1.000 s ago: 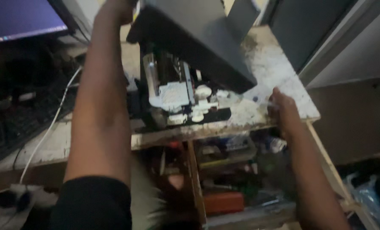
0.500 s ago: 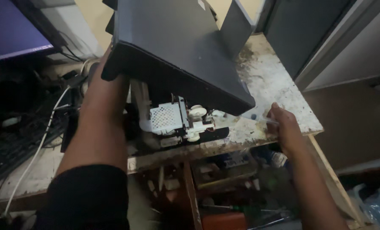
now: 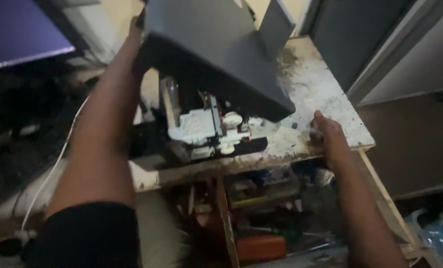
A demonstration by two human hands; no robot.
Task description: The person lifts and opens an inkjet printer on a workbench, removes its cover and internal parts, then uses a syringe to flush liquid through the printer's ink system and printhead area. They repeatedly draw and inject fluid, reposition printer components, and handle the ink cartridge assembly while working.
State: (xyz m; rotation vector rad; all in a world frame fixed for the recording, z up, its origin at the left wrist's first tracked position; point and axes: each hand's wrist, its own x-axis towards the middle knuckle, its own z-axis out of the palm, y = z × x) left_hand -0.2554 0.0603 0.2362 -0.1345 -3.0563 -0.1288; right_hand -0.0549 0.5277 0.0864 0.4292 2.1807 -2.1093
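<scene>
A large dark grey machine housing (image 3: 216, 49) is tilted up over a stained white worktop (image 3: 320, 94). My left hand (image 3: 134, 37) grips its upper left edge and holds it raised. Under the raised housing sits a white plastic mechanism with gears (image 3: 206, 129) on a black base. My right hand (image 3: 325, 134) rests on the worktop near the front right edge, its fingers pinched on a small thin object that is too blurred to identify.
A lit monitor (image 3: 18, 34) stands at the upper left, with a white cable (image 3: 52, 173) running down the bench. Below the worktop, shelves hold several tools and an orange box (image 3: 261, 248). A grey wall panel (image 3: 355, 39) stands behind right.
The housing has been tipped further up and back, showing more of the white mechanism. My right hand stays at the worktop's front right edge.
</scene>
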